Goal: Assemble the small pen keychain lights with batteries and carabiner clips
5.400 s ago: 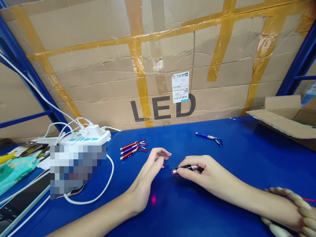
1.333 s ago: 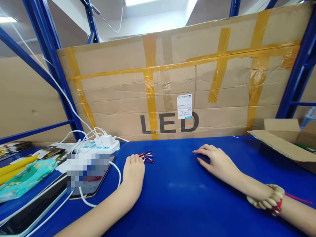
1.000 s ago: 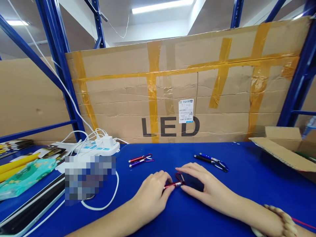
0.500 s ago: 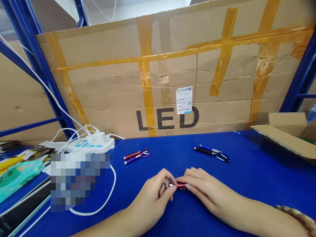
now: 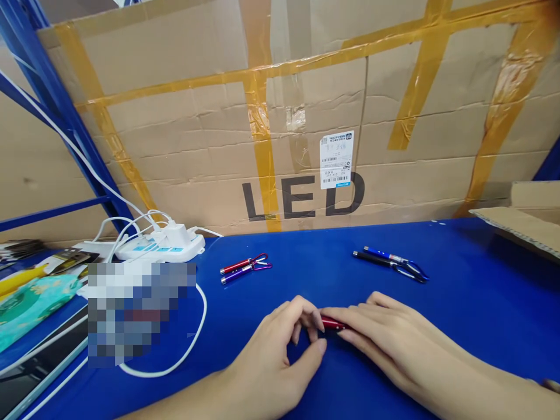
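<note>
A small red pen light [image 5: 332, 323] lies between my two hands on the blue table [image 5: 459, 274]. My left hand [image 5: 284, 344] pinches its left end with the fingertips. My right hand [image 5: 385, 329] covers and grips its right part, so most of the light is hidden. A red and a purple pen light [image 5: 242, 266] with carabiner clips lie side by side beyond my left hand. A blue and a black pen light [image 5: 387, 262] lie together beyond my right hand.
A white power strip [image 5: 161, 245] with plugs and a looping white cable [image 5: 192, 344] sits at the left. A taped cardboard sheet marked LED [image 5: 306, 116] stands behind the table. An open carton [image 5: 525, 224] is at the right edge; packets and a tablet lie far left.
My left hand took one red pen light from the left group and brought it to the table's middle, where both hands closed on it. The black light now lies by the blue one.
</note>
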Demonstrator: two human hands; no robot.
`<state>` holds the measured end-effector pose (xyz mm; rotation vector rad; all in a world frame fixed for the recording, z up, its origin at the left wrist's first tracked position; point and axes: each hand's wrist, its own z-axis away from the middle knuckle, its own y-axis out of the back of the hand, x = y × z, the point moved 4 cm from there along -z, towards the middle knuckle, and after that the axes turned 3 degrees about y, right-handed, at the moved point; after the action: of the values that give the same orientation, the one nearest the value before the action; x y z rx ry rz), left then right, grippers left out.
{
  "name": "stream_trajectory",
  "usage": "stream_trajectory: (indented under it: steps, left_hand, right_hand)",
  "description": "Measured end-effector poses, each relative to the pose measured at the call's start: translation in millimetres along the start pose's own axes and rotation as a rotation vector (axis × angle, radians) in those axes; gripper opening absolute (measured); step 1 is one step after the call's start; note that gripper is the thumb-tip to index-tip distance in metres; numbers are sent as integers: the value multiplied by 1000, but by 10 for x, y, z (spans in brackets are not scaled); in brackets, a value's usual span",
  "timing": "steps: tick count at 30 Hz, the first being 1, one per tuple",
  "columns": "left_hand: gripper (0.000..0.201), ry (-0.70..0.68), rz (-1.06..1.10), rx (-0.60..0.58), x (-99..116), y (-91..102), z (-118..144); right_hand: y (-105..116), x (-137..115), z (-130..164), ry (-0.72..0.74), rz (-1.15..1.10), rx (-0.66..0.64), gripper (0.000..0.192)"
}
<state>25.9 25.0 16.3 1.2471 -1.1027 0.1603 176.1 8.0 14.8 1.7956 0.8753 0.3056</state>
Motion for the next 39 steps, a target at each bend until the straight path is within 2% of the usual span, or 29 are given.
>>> stream_trajectory:
  steps: [3, 9, 12, 16, 18, 22, 24, 27, 29, 31, 33, 35, 39]
  left_hand:
    - [10, 35, 36, 11, 14, 17, 7]
    - [13, 68, 140, 35, -28, 38, 5]
    - [15, 72, 64, 47, -67, 28, -19]
    - [14, -7, -114, 29, -95, -15, -47]
    - [10, -32, -154, 28, -111, -29, -52]
    - [11, -61, -198, 48, -114, -26, -48]
    - [18, -94, -228, 38, -87, -27, -37]
    - [27, -166, -279, -4, -29, -42, -14]
    - [25, -192, -281, -17, -4, -50, -3]
    - [20, -190, -240, -3, -2, -49, -3]
    - [16, -161, -172, 35, -21, -34, -15]
    - [15, -98, -73, 84, -61, -7, -37]
    - [13, -15, 165, 128, -115, 26, -61]
  right_hand:
    - [-23, 56, 36, -72, -52, 33, 32]
    - [-52, 113, 11, -156, -233, -32, 30]
    - [-51, 120, 0, -145, -273, -38, 30]
    - [-14, 115, -15, -88, -352, -51, 33]
    - [79, 156, -36, -118, -344, 18, 35]
    - [385, 312, -78, -238, -233, 236, 35]
    - [467, 389, -89, -300, -190, 157, 36]
    - [468, 462, -55, -353, -183, -145, 33]
    - [451, 485, -1, -363, -215, -309, 36]
    - [437, 509, 50, -390, -275, -398, 42]
    - [412, 528, 73, -411, -348, -437, 43]
    - [371, 538, 61, -409, -391, -427, 34]
    - [269, 522, -17, -343, -363, -292, 27]
